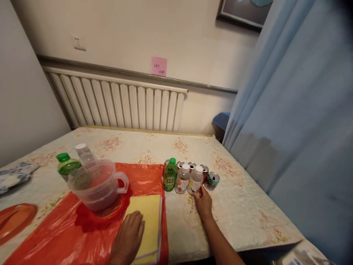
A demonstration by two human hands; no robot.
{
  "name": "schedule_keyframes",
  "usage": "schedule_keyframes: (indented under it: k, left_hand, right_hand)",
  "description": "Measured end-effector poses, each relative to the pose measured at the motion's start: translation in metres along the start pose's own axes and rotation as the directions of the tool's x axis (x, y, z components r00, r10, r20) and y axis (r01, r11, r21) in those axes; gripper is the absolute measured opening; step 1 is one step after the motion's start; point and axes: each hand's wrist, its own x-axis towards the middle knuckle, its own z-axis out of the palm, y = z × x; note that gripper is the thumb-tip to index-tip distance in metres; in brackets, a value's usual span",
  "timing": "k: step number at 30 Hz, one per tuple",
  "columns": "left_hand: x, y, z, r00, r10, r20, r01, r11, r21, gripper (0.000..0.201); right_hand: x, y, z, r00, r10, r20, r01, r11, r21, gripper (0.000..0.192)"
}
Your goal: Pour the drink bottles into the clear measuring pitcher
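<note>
My left hand [129,233] rests flat on a folded yellow cloth [147,221] that lies on a red plastic sheet [82,235]. My right hand [203,201] reaches toward a cluster of drinks, its fingertips touching the base of a small white-capped bottle [195,179]. Beside that stand another white-capped bottle [182,179] and a green bottle [170,175]. Several cans [211,180] stand behind and to the right of them. A clear plastic measuring jug [96,184] sits on the red sheet, left of the cloth.
A green-capped bottle [66,165] and a clear bottle [84,152] stand behind the jug. The table [242,206] has a floral cover. A red plate [15,221] lies at the left edge. A radiator [118,103] lines the wall; a blue curtain [298,110] hangs on the right.
</note>
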Motion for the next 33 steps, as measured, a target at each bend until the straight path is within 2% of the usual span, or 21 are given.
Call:
schedule_keyframes:
  k: [20, 33]
  left_hand:
    - [-0.002, -0.001, 0.001, 0.999, -0.013, 0.030, 0.013, 1.000, 0.001, 0.021]
    - [0.000, 0.001, -0.001, 0.999, -0.004, 0.035, 0.005, 1.000, -0.006, 0.021]
  right_hand:
    - [0.006, 0.012, 0.005, 0.999, -0.016, 0.029, 0.019, 0.995, -0.099, 0.066]
    - [0.004, 0.008, 0.004, 1.000, 0.000, 0.029, 0.003, 0.994, -0.106, 0.063]
